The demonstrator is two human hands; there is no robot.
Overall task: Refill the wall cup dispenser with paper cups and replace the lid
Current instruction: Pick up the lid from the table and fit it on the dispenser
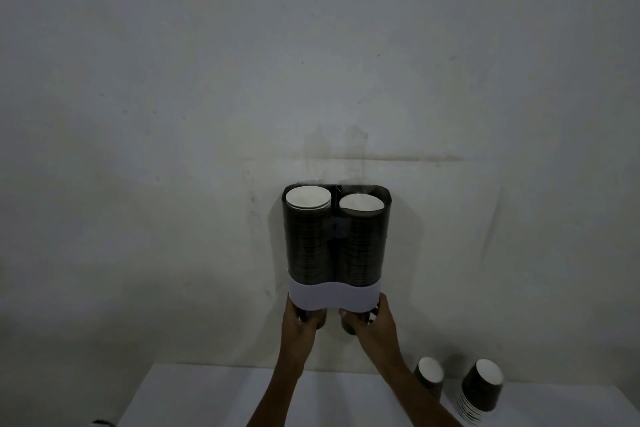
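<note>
The wall cup dispenser (335,295) hangs on the grey wall, a clear twin tube with a white band at its base. Both tubes hold stacks of dark paper cups; the left stack's white top (308,198) sits a little higher than the right stack's top (361,202). No lid is on the dispenser's top, and none is in view. Under the band, my left hand (303,317) wraps the cup sticking out of the left tube. My right hand (369,317) wraps the cup under the right tube.
A white table (214,399) lies below the dispenser. On its right side stand an upside-down stack of dark cups (481,388) and a shorter one (429,376). A small dark object (101,423) shows at the bottom left edge.
</note>
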